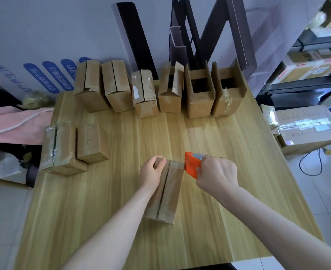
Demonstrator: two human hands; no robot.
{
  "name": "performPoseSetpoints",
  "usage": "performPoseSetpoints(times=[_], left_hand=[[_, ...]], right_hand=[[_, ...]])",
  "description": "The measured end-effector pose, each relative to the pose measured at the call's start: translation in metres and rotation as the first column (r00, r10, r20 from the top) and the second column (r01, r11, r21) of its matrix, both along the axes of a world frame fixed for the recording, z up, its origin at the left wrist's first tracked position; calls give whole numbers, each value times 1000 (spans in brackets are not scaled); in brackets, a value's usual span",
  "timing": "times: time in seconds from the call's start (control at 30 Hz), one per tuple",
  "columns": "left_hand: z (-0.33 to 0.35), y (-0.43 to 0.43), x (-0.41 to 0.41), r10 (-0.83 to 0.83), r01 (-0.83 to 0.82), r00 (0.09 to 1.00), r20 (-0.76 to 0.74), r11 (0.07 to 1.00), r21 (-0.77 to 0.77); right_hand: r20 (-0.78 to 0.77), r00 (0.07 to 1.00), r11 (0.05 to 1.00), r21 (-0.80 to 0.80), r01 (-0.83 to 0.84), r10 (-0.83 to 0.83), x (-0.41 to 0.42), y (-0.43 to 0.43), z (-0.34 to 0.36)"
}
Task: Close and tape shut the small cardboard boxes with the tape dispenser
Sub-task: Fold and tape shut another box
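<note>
We stand at a wooden table [209, 221]. A small brown box [170, 191] lies on it near us, its flaps folded down with a dark gap between them. Our left hand [153, 170] grips the far left corner of the box, thumb on top. Our right hand [217, 172] is wrapped tight round the orange tape dispenser [192, 164], which touches the far right corner of the box. Two taped boxes [61, 149] sit side by side at the left. A row of six boxes [118, 88] stands at the back by the wall; the two on the right have flaps up.
</note>
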State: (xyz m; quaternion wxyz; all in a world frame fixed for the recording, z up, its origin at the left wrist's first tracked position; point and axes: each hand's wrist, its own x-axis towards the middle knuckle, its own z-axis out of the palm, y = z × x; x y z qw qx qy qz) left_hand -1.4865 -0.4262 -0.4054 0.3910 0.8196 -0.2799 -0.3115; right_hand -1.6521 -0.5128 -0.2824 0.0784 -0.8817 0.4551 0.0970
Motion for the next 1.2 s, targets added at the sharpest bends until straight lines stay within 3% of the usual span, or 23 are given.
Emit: performPoseSetpoints(times=[0.1,0.23,0.4,0.5,0.6,0.67,0.8,0.9,1.0,1.13,1.2], left_hand=[[-2,1,0,19,-20,999,-34,1000,-18],[4,-1,-4,131,-137,978,-164,990,-21],[11,-2,-26,398,-407,881,-254,913,19],[6,7,-41,499,-513,837,-224,858,-6],[10,17,-57,554,-567,788,-268,823,35],[9,21,-62,528,-527,813,-244,846,75],[8,19,-46,464,-456,861,-211,886,88],[13,10,-22,320,-320,947,-18,947,5],[24,-12,2,141,-143,977,159,990,-1],[25,-34,14,-120,68,964,238,974,217],[19,-38,16,-156,112,968,197,969,220]], right_hand=[[-124,983,990,25,-136,138,12,12,-22],[-59,998,993,116,-3,10,1,17,-53],[11,989,987,73,146,-147,-16,-6,-39],[163,953,967,41,252,-255,-16,-22,-21],[431,829,933,105,345,-355,-14,-30,-9],[533,733,906,228,357,-423,-10,-25,-12],[518,618,800,473,370,-592,-8,-17,-31],[518,617,796,496,347,-593,-10,-20,-31],[522,634,811,479,336,-571,-9,-20,-30],[512,647,816,464,346,-565,-7,-20,-31],[519,640,815,470,340,-567,-7,-21,-31]])
